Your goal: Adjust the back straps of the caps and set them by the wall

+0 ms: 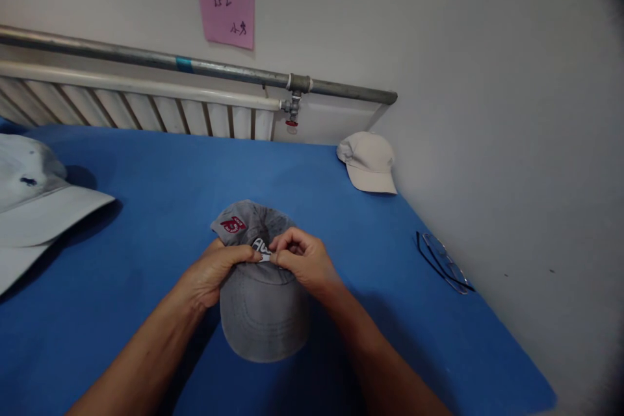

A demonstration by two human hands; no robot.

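Observation:
A grey baseball cap (pixel 266 322) is held between my two hands over the blue surface, its brim pointing toward me. Red stitching or a patch marks its side, and white lettering shows on the front of the crown. My left hand (pixel 209 273) grips the cap's left side, thumb pressed on the front near the lettering; its other fingers are hidden beneath. My right hand (pixel 307 260) pinches the front of the crown just above the brim, close to the left thumb. Whether something small is between those fingertips, I cannot tell.
The table (pixel 185 169) has a blue cover. Pale caps (pixel 58 208) lie at the left edge, and a beige cap (pixel 368 162) sits at the back right. Eyeglasses (pixel 446 266) rest by the right wall. Behind are a radiator (pixel 146 104), a metal pipe (pixel 234 70) and a pink note (pixel 227 6).

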